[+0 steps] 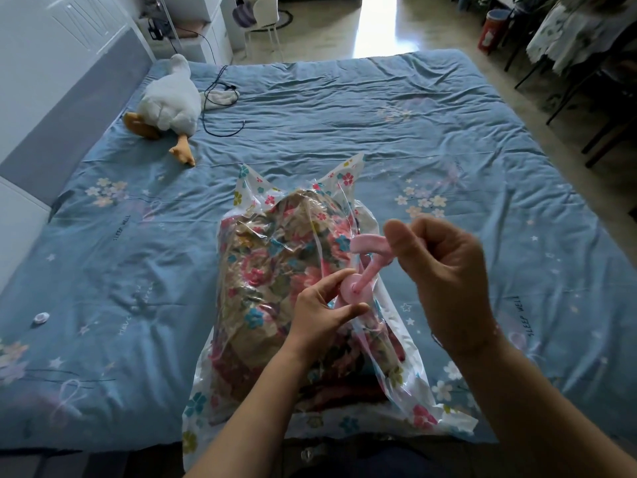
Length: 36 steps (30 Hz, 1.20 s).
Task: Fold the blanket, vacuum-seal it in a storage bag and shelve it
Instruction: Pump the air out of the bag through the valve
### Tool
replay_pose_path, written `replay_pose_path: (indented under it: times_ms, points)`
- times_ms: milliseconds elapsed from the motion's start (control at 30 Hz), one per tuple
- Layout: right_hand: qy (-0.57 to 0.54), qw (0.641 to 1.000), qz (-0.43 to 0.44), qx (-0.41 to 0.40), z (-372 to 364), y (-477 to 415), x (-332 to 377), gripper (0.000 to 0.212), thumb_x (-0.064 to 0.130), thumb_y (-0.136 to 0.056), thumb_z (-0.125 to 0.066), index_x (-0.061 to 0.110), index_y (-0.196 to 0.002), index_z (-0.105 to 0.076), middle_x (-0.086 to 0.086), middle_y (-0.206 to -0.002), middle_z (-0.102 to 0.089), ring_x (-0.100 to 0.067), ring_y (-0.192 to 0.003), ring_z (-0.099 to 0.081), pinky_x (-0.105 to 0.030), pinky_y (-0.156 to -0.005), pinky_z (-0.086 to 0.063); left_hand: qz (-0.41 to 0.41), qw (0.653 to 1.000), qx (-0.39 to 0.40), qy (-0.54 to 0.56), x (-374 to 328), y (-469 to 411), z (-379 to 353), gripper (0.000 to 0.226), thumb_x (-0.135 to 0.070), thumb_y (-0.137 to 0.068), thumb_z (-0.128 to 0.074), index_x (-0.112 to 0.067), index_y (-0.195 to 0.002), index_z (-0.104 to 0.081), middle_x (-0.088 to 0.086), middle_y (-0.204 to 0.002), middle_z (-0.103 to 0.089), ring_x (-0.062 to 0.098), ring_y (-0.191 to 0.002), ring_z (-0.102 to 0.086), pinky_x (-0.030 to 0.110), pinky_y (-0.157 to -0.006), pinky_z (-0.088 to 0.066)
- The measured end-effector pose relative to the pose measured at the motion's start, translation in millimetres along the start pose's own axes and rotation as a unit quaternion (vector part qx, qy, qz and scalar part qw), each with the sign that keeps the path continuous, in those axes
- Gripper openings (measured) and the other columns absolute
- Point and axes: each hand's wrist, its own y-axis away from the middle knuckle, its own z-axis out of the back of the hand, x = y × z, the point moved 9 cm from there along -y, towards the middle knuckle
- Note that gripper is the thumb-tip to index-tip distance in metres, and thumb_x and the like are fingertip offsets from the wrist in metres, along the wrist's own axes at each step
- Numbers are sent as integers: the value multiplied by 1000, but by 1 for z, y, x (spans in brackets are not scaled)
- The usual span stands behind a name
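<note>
The left hand's fingers [336,279] are curled and pinch the round pink valve [350,292], with the pointer finger on top and the thumb below. The right hand's fingers [398,239] are curled round the top of a pink hand pump [370,248]. The thin end of the pump meets the middle of the valve. The left hand [319,313] is low, right on the bag. The right hand [448,274] is higher up.

The valve is on the storage bag [206,401], a see-through bag with little flowers on its edges. The blanket [269,270] is folded inside it and has big pink and tan flowers. The bag looks puffy and crinkly. It lies on the blue bed sheet [396,115], near the front edge of the bed, just in front of the person.

Farther away on the sheet lie a white toy goose [172,101] with orange feet and a black cable [215,112] beside it. A small round white cap [40,318] lies at the left.
</note>
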Motion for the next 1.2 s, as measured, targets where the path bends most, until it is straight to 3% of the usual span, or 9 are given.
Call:
replay_pose_path:
  times_ms: [100,233,333,400,633,767,867,1067,1200]
  points:
    - [68,997,-22,-9,0,12,-26,49,46,-86,-65,14,-56,-42,-28,-57,-55,-41,-57,-61,-46,-49,-44,2,1000,5,0,1,2,-2,65,-14,-68,-87,-11,-128,-62,2,-120,-70,15,-112,-66,41,-101,-51]
    - [198,970,-136,26,-4,28,-83,52,52,-82,-68,21,-50,-41,10,-42,-40,-7,-42,-35,-22,-46,-28,-9,1000,12,1,-6,5,-5,54,-8,-72,-83,-8,-122,-65,1,-119,-71,15,-113,-65,42,-101,-51]
    - [145,988,-58,2,-3,12,-40,58,45,-85,-68,3,-53,-46,-2,-46,-51,-7,-42,-39,-25,-43,-33,0,1000,9,8,-6,3,-2,59,-10,-70,-85,-11,-125,-63,3,-121,-70,15,-113,-66,41,-101,-51]
    - [78,997,8,-22,-1,4,-4,60,47,-87,-65,-3,-59,-47,-27,-57,-57,-31,-53,-62,-39,-47,-43,2,1000,6,9,-4,2,0,60,-12,-69,-85,-19,-124,-62,3,-121,-69,13,-113,-66,38,-101,-51]
    - [227,965,-129,14,-3,29,-81,56,63,-81,-63,21,-50,-42,11,-42,-42,-7,-42,-35,-21,-45,-27,-3,1000,7,7,-5,5,-3,53,-9,-71,-84,-11,-121,-66,0,-117,-71,14,-113,-66,42,-101,-51]
    - [116,992,-34,-27,-1,8,-22,60,51,-87,-64,7,-52,-44,6,-45,-52,-12,-42,-46,-28,-46,-38,-1,1000,7,4,-6,3,0,61,-12,-69,-85,-11,-126,-63,2,-120,-70,13,-113,-66,39,-101,-51]
    - [63,994,43,-78,3,2,12,52,45,-88,-63,9,-57,-43,-28,-53,-51,-42,-50,-54,-48,-48,-40,5,1000,1,4,0,2,1,66,-18,-67,-87,-13,-128,-62,3,-121,-70,15,-113,-65,41,-101,-51]
    - [223,965,-137,-9,-2,32,-86,57,64,-80,-61,24,-48,-37,13,-42,-44,-7,-42,-36,-22,-46,-28,-3,1000,11,5,-3,5,-6,55,-6,-71,-84,-19,-122,-65,2,-118,-71,16,-113,-66,44,-100,-51]
    - [97,994,-26,-39,0,10,-18,62,52,-84,-66,5,-53,-41,0,-47,-51,-17,-43,-45,-30,-45,-36,-1,1000,3,7,-3,1,-2,60,-16,-67,-87,-19,-123,-64,3,-121,-69,16,-114,-65,44,-101,-51]
